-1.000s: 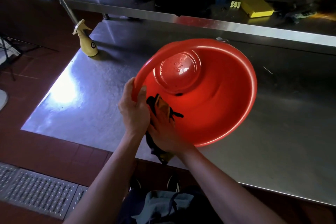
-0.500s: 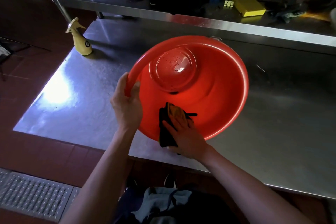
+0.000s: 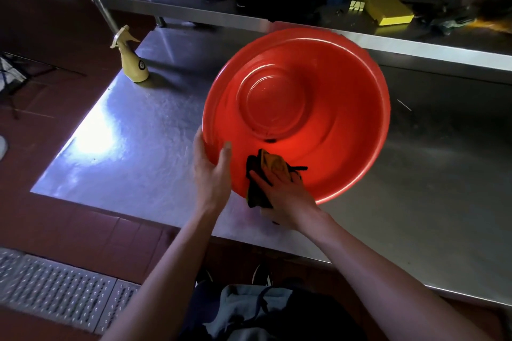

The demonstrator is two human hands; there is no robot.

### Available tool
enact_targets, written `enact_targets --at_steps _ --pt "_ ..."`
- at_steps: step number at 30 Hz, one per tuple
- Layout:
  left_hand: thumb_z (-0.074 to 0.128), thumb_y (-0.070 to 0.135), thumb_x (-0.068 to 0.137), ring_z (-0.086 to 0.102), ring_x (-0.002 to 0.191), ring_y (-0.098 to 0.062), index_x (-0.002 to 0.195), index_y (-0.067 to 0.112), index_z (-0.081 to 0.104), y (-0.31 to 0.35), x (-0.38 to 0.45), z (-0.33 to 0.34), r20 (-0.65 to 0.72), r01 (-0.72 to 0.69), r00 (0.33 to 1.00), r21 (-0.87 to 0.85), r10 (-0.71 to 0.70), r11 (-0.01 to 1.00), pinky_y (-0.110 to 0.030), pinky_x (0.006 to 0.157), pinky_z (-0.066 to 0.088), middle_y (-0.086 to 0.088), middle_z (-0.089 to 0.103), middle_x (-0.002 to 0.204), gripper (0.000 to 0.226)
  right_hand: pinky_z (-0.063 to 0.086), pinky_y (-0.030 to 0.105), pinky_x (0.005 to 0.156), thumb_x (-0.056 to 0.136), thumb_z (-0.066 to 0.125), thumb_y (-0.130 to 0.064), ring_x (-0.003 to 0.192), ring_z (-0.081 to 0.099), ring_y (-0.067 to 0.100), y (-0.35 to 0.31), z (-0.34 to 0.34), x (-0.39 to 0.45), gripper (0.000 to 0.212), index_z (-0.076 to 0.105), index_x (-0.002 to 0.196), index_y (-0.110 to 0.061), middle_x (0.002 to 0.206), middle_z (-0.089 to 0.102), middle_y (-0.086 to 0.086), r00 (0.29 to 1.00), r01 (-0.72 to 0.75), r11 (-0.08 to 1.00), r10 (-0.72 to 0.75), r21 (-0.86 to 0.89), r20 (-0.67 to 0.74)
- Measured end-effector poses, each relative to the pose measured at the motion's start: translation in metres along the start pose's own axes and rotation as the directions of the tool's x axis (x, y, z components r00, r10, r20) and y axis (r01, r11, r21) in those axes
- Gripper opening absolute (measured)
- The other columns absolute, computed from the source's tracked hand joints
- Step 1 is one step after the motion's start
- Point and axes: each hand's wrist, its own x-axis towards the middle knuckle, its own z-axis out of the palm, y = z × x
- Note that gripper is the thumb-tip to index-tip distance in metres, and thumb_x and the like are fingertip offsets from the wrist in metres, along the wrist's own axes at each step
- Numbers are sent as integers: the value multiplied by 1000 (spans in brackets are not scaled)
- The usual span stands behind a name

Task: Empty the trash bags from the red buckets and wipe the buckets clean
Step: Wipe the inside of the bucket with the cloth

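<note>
Bucket location: the red bucket [image 3: 327, 108] rests on the steel tabletop [image 3: 138, 147], tilted so that its opening faces the person.
Bag status: no trash bag is visible in this bucket; the emptying step appears complete for this unit.
Wiping status: judged in progress. A dark speck lies near the edge of the base ring, so the interior does not yet look clean.
Remaining work: finish the inner wall and base. No other bucket is in view.
Left hand [image 3: 212, 171]: grasps the near-left rim, thumb inside, fingers behind the wall, steadying the tilt.
Right hand [image 3: 282, 194]: presses a dark and yellow cloth [image 3: 266, 171] against the lower inner wall, fingers curled over it.
Nearby item: a yellow spray bottle [image 3: 133, 61] stands upright at the tabletop's far-left corner, well apart from the bucket.
</note>
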Motion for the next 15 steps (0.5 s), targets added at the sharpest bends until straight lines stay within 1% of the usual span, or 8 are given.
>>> enact_targets --at_steps 3,5,8,9,10,12,13,15 --pt "54 33 107 59 118 0 151 27 40 -2 -13 14 -67 78 994 -41 -80 996 -32 100 54 8 58 135 46 26 59 114 87 62 -43 154 10 37 -7 -6 2 95 4 161 -33 169 9 5 1000 -2 999 3 48 -21" --pt "50 36 109 60 112 2 148 29 44 1 -13 18 -143 111 982 -65 -120 992 -31 98 54 12 61 129 40 26 58 114 87 63 -41 154 9 37 -11 -6 2 95 4 161 -34 169 7 5 999 8 998 -6 58 -33" --pt "49 37 109 64 108 -4 140 26 52 3 -8 18 -195 109 972 -107 -128 988 -35 95 56 10 65 122 33 25 58 115 86 63 -41 155 6 36 -13 -7 4 95 5 161 -34 170 6 5 999 24 995 -21 101 -33" --pt "50 38 109 65 109 -7 139 26 54 4 -7 17 -206 99 971 -114 -121 989 -37 95 57 9 66 122 33 24 59 115 87 62 -45 155 4 36 -13 -7 6 94 5 161 -34 170 5 5 999 37 992 -33 124 -29" --pt "51 38 108 65 109 -9 138 26 55 6 -5 16 -217 86 970 -118 -110 989 -37 95 57 8 66 122 32 22 58 117 88 57 -55 156 1 34 -12 -7 8 92 4 161 -34 170 2 4 999 49 987 -46 153 -23" --pt "53 36 107 66 108 -9 137 25 57 9 -1 14 -233 59 969 -120 -86 991 -34 92 58 9 68 120 32 14 56 121 84 35 -80 156 -6 27 -11 -7 13 93 4 161 -36 170 -4 -1 999 38 963 -45 268 17" --pt "53 33 108 66 107 -7 136 25 58 11 0 13 -236 46 969 -122 -74 991 -30 90 58 13 68 117 30 10 54 123 82 23 -86 156 -8 24 -12 -7 16 94 6 160 -39 170 -5 -4 999 4 936 -23 352 49" --pt "54 30 108 67 104 -4 131 32 61 16 2 11 -244 20 968 -125 -50 992 -27 87 57 20 68 111 24 8 53 123 80 11 -87 156 -9 19 -13 -5 23 90 12 159 -43 170 -5 -10 994 -77 886 33 458 105"
